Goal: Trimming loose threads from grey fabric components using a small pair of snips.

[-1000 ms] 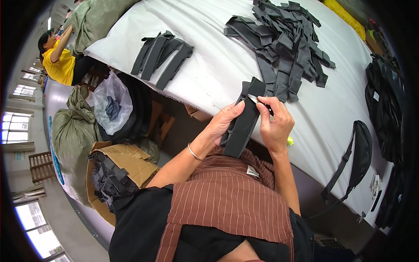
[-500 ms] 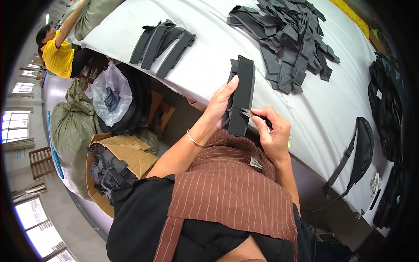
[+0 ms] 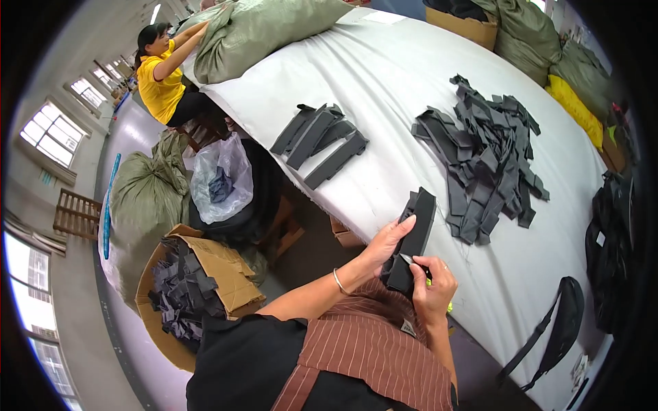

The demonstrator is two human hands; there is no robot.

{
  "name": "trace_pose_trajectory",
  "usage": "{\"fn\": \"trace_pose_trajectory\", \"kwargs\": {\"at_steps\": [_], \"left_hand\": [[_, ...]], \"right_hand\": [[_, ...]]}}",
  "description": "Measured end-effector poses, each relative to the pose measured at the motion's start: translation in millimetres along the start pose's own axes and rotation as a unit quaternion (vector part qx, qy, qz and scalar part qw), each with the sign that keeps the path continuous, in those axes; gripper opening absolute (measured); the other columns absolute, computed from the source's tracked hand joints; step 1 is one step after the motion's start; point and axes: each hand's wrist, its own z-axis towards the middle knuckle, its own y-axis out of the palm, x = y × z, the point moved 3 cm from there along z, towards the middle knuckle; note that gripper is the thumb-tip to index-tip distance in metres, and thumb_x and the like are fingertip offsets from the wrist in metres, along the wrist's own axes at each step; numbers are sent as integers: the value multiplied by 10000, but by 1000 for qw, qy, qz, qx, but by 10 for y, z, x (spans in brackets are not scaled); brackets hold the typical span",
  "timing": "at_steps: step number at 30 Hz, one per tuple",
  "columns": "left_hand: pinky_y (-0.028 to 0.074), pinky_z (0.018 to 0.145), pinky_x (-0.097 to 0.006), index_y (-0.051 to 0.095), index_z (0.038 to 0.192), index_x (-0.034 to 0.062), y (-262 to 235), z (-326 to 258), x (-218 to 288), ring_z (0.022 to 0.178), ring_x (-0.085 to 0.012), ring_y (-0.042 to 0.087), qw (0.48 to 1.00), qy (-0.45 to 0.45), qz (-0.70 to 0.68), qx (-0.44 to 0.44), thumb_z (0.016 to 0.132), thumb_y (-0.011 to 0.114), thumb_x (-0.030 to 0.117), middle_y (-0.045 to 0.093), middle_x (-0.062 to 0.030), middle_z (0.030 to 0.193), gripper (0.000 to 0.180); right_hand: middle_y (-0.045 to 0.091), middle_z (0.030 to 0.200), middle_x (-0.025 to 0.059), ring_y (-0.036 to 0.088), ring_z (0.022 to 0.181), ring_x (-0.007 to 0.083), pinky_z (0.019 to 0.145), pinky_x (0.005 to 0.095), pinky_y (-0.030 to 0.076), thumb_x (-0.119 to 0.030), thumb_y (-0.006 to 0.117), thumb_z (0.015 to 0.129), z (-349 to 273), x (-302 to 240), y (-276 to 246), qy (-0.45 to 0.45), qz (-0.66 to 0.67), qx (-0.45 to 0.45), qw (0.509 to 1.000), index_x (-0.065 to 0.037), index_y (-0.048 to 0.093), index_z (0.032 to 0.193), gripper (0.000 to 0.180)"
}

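My left hand [image 3: 385, 248] is closed round a bundle of dark grey fabric strips [image 3: 421, 220], thumb on top, tilted over the near table edge. My right hand [image 3: 434, 293] pinches small thread snips [image 3: 407, 259], their metal tips against the lower part of the bundle. The snips' handles are mostly hidden by my fingers. Left of the bundle, several folded grey strips [image 3: 334, 159] lie side by side on the white-covered table [image 3: 384, 75]. To the right is a large loose heap of similar strips [image 3: 473, 164].
A cardboard box [image 3: 236, 274] of grey scraps stands at lower left, near a clear plastic bag [image 3: 236, 175] and a green sack [image 3: 147, 205]. A person in yellow [image 3: 161, 92] handles another sack [image 3: 274, 34] at far left. A black waist bag [image 3: 563, 322] lies at right.
The view has tilted, so the table and both hands appear lower and further right. The snips still touch the bundle's lower part. More of the far table and sacks shows.
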Motion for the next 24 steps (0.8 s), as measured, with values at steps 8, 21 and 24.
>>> {"fn": "trace_pose_trajectory", "kwargs": {"at_steps": [8,21,24], "left_hand": [[512,616,-211,581,1062,78,27,-22,102,720,-61,593,1000,11,-12,20,938,516,389,608,15,868,341],[500,537,-218,592,986,81,49,-71,140,609,-68,571,996,19,-63,52,932,516,410,600,16,777,341],[499,529,-218,591,973,82,59,-84,144,600,-70,570,996,17,-65,55,928,518,418,601,13,768,347]], "right_hand": [[606,759,54,541,652,124,602,252,431,-29,643,787,-80,233,-59,100,122,18,987,-24,633,932,146],[617,881,48,554,783,111,712,231,440,-49,567,873,-112,211,-57,76,112,-27,990,17,611,1035,181],[614,830,72,559,698,161,620,263,429,-65,610,846,-93,224,-32,56,112,-2,992,-17,630,1002,165]]}}
